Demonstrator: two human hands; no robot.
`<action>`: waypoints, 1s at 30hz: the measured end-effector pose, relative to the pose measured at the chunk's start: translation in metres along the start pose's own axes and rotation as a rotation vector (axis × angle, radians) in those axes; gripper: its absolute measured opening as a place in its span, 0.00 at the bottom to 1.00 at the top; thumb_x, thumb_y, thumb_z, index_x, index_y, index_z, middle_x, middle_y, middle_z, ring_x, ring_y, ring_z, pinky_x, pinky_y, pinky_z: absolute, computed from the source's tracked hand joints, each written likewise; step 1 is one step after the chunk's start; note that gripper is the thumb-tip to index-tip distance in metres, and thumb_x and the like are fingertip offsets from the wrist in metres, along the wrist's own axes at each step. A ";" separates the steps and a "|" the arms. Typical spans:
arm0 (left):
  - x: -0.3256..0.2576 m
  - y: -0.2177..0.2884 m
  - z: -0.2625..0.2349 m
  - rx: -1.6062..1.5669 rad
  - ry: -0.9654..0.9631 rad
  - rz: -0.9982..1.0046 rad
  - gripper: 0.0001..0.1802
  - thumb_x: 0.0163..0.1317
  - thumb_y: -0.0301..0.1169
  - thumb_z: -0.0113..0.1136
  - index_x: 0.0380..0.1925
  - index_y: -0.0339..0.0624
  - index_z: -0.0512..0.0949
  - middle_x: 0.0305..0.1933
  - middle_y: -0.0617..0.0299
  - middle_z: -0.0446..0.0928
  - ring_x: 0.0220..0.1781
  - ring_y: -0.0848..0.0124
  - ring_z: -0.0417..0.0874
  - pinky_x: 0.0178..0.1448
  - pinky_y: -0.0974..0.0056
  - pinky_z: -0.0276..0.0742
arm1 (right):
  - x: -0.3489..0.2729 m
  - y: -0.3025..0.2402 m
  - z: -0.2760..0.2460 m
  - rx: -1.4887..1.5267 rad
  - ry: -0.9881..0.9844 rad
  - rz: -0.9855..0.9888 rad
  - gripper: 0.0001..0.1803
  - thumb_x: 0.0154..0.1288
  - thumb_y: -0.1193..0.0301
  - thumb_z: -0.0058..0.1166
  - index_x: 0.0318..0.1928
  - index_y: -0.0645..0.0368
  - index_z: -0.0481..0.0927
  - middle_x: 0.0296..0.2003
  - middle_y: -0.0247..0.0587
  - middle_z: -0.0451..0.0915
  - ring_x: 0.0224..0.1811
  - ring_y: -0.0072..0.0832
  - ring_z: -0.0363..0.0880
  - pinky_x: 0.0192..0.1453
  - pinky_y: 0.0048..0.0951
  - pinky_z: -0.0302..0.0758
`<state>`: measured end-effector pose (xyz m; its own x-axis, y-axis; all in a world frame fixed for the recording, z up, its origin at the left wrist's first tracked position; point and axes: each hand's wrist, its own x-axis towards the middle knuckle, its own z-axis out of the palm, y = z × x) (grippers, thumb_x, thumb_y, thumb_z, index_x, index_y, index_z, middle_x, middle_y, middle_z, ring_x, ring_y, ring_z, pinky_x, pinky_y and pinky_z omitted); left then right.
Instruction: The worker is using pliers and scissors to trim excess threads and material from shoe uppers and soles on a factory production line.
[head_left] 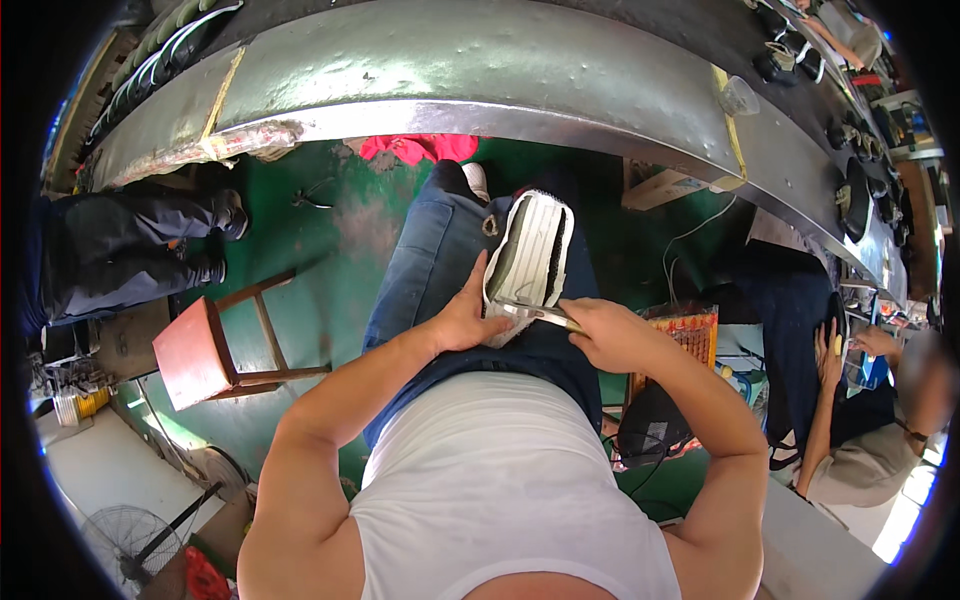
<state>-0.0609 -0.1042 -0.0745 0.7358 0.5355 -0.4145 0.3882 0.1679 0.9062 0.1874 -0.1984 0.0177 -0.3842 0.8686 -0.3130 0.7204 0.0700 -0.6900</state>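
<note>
Fingers of the right hand (612,335) close round pliers (545,314), whose head touches the white shoe (535,240) at the lap (415,255); the left hand (463,317), thumb spread, holds the shoe's side.

Cannot see the handle ends of the pincers (542,314), covered by the right hand (612,333) at the near end of the shoe (530,250), nor most fingers of the left hand (462,318), tucked behind that shoe. Beyond it, can view only part of the red cloth (425,148), otherwise hidden by the bench (480,60). Left of it, cannot identify the small tool (312,200) on the floor (268,240). Far right, can find only blur at a co-worker's head (928,385).
</note>
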 end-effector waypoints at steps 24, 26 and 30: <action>0.025 -0.012 0.028 0.048 0.633 -0.010 0.32 0.79 0.45 0.29 0.68 0.29 0.65 0.65 0.35 0.72 0.71 0.46 0.69 0.74 0.61 0.61 | 0.004 0.003 0.006 -0.381 0.240 -0.041 0.27 0.55 0.77 0.54 0.57 0.78 0.69 0.48 0.63 0.75 0.52 0.51 0.76 0.58 0.40 0.75; 0.023 -0.009 0.029 0.046 0.622 0.014 0.29 0.79 0.41 0.33 0.68 0.28 0.64 0.68 0.35 0.68 0.73 0.44 0.66 0.75 0.58 0.60 | 0.016 0.004 0.000 -0.458 0.248 -0.021 0.28 0.55 0.79 0.53 0.58 0.79 0.68 0.52 0.65 0.72 0.56 0.50 0.73 0.62 0.39 0.73; 0.026 -0.009 0.024 0.382 0.587 0.346 0.28 0.76 0.35 0.42 0.70 0.29 0.60 0.72 0.34 0.61 0.75 0.44 0.61 0.76 0.55 0.60 | 0.032 0.007 -0.003 -0.665 0.417 -0.019 0.23 0.58 0.78 0.53 0.54 0.74 0.71 0.47 0.57 0.77 0.48 0.47 0.77 0.51 0.39 0.79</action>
<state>-0.0321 -0.1117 -0.0949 0.4776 0.8734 0.0956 0.4328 -0.3285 0.8395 0.1821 -0.1688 0.0051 -0.2465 0.9675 0.0569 0.9609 0.2516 -0.1156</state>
